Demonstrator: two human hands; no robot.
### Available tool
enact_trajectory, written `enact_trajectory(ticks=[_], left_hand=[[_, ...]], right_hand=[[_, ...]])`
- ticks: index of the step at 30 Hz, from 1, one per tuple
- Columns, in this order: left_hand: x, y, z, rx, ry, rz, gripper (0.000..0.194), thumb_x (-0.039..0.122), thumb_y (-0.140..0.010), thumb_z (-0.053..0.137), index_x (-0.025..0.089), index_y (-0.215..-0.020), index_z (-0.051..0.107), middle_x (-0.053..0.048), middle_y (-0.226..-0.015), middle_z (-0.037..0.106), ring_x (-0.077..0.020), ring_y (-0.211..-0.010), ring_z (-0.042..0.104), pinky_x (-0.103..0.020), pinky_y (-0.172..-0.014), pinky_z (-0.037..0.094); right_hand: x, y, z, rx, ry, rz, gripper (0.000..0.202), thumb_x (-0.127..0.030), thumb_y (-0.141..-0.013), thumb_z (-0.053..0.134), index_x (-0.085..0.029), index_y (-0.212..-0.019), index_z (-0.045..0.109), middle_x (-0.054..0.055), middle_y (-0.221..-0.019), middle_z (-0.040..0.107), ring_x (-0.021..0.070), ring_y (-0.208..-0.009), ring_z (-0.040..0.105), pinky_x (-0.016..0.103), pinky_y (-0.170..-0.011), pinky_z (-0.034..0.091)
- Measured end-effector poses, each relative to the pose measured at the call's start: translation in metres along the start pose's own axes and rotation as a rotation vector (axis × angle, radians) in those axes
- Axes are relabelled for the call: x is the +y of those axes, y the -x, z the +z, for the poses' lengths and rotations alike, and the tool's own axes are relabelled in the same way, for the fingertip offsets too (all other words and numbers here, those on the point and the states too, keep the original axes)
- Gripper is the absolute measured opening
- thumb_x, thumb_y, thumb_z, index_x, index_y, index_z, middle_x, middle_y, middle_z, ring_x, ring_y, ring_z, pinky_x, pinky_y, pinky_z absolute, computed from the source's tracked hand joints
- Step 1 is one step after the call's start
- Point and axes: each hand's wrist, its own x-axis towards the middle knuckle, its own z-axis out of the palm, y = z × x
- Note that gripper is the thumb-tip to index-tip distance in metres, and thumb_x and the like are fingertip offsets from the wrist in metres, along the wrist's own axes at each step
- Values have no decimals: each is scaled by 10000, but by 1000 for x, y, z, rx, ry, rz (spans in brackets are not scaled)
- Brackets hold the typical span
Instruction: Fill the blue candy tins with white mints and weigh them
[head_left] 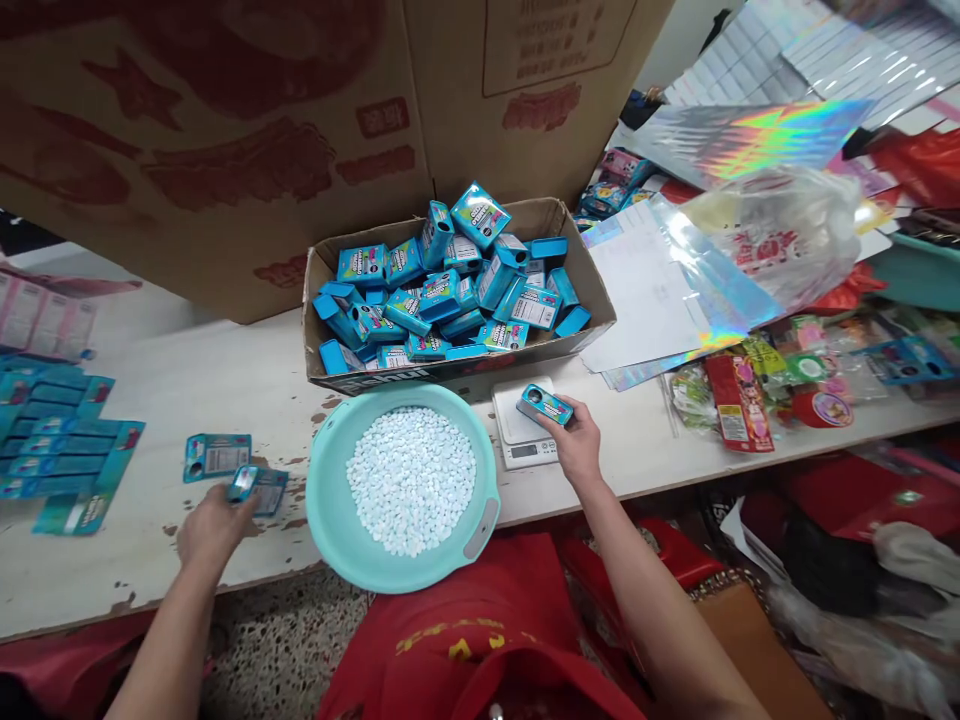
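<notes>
One huge cardboard carton (277, 220), brown with smudged red print, rises like a wall beyond the fingers of the left hand (208, 530) and the right hand (580, 445), closing off the back of the table. The long white table (217, 375) runs beneath both sets of fingers, its paint chipped in brown flecks. Farther off than the fingertips, between the two hands, a low cardboard box (592, 270) with rough, worn edges is heaped with glossy blue boxes (442, 290). Nearer, a round teal basin (328, 500) of smooth plastic fills the space between the hands. Well to the right of the right fingers lie mirror-like rainbow sheets (780, 135) and a crumpled clear bag (780, 245). Well to the left of the left fingers, flat blue cartons (71, 445) overlap. At the right fingers sits a small white scale (530, 453); whether the held box touches it cannot be told. Those fingers are clamped on one end of a slim rectangular box (546, 404), blue, with a dark round hole. The left fingers touch a shiny blue packet (241, 484); how firmly they close cannot be told. Smallest are pale, rounded tablets (412, 480), heaped in the basin.
</notes>
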Motion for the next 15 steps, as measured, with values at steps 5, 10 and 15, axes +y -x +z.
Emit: enact_trajectory(ticks=[5,10,15], left_hand=[[-20,-9,37,106,-43,-96,414,549,-602,595,237,-673,333,53,-462,286,-266,-531,500,-425,-580,445],[-1,12,33,368,-62,126,419,562,-719,539,221,-961,518,-95,-922,618,-383,-969,551,-578,-776,434],[76,48,58,72,-2,694,395,437,-887,400,149,-1094,572,-137,-1049,626,-264,-977,561,-385,-851,449]], right_hand=[[2,7,-7,-37,20,-10,683,-407,-587,791,-189,-1181,533,115,-1245,553,247,-1150,531,444,-1010,394],[3,34,-36,184,33,76,549,-530,-797,563,-197,-1228,489,127,-1275,524,226,-1145,540,444,-969,431],[25,60,-60,372,99,210,527,-565,-769,568,-164,-1109,560,109,-1147,587,205,-993,599,402,-868,499]])
